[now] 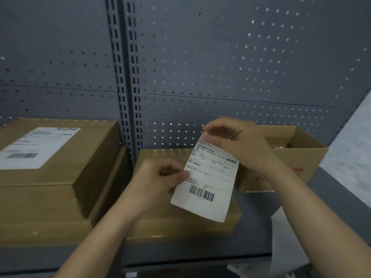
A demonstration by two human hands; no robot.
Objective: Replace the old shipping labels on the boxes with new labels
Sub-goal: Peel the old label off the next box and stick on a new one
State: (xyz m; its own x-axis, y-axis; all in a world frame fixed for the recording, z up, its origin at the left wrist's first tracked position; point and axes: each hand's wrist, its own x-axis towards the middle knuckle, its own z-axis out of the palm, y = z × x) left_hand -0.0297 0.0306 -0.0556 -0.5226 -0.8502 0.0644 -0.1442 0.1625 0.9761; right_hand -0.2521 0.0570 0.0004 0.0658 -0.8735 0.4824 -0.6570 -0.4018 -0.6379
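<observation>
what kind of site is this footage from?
Probably a warehouse or shipping stockroom: grey perforated shelving, cardboard boxes, one bearing a shipping label, and a loose barcode label pinched by the left hand and right hand.

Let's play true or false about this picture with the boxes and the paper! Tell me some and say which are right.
1. The left hand and the right hand both pinch the white label. True.
2. The white label has no barcode. False: a barcode is printed near its lower end.
3. The top box on the left has a stuck label on it. True.
4. The right box is taped shut. False: its top is open.
</observation>
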